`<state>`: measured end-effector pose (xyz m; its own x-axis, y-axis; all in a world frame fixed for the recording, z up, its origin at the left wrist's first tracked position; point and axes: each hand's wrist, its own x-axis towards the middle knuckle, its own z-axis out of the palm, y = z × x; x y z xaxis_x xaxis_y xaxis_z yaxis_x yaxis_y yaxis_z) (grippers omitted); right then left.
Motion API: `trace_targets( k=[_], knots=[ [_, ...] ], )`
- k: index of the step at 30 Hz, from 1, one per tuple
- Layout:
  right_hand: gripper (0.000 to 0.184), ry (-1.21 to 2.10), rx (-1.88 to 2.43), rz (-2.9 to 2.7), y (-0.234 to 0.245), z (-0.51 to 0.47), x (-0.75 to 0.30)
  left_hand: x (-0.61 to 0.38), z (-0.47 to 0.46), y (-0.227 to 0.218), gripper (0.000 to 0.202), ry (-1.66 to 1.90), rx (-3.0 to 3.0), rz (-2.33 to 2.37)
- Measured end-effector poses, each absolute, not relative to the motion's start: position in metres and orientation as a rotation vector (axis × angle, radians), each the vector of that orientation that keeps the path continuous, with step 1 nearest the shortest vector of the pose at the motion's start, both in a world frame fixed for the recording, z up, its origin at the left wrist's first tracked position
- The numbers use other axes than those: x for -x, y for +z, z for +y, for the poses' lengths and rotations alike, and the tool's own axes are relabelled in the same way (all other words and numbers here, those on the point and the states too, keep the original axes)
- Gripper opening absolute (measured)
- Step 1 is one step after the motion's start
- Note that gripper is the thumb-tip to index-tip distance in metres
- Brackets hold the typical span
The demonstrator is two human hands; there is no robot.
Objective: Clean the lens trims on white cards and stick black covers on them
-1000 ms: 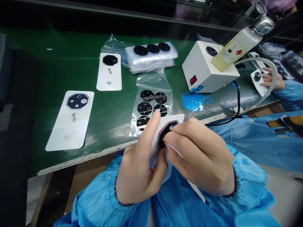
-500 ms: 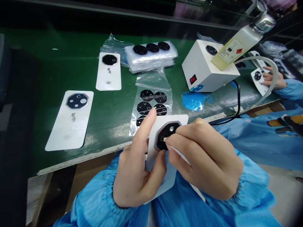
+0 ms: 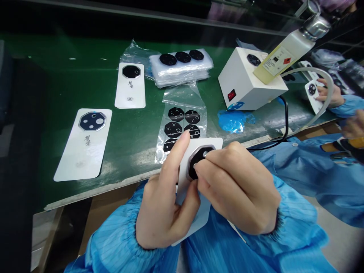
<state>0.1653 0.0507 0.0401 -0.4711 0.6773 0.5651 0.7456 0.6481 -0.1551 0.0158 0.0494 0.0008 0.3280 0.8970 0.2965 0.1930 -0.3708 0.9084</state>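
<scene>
My left hand [image 3: 163, 208] is closed around a white phone back cover [image 3: 197, 216], tilted in front of me past the table edge, with the thumb on its face and the index finger along its left side. On the upper part of the cover sits a black octagonal camera plate [image 3: 195, 159] in a silver rim. My right hand [image 3: 239, 189] is closed, its bent fingertips pressed together against that plate. The fingers hide the plate's right part, and anything small between them cannot be made out.
Two white phone back covers [image 3: 85, 151] [image 3: 130, 93] lie on the green table. Beyond my hands are a sheet of black octagonal pieces [image 3: 174, 113], a bagged stack [image 3: 182, 70], blue film scraps [image 3: 233, 121], and a white box [image 3: 241, 79] with a bottle [image 3: 284, 57]. A co-worker's hand [image 3: 331, 94] is at right.
My right hand has shifted slightly left and down over the camera plate, and its fingers are drawn closer together. My left hand stays nearly still. At right, another hand has appeared near the co-worker's sleeve.
</scene>
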Motion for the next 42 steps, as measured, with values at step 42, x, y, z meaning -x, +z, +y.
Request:
trace_targets(
  k=[42],
  knots=[
    [0.009,0.1,1.195,-2.061,0.058,0.03,-0.174,-0.021,0.037,0.017,0.069,1.168,-1.254,0.833]
  ],
)
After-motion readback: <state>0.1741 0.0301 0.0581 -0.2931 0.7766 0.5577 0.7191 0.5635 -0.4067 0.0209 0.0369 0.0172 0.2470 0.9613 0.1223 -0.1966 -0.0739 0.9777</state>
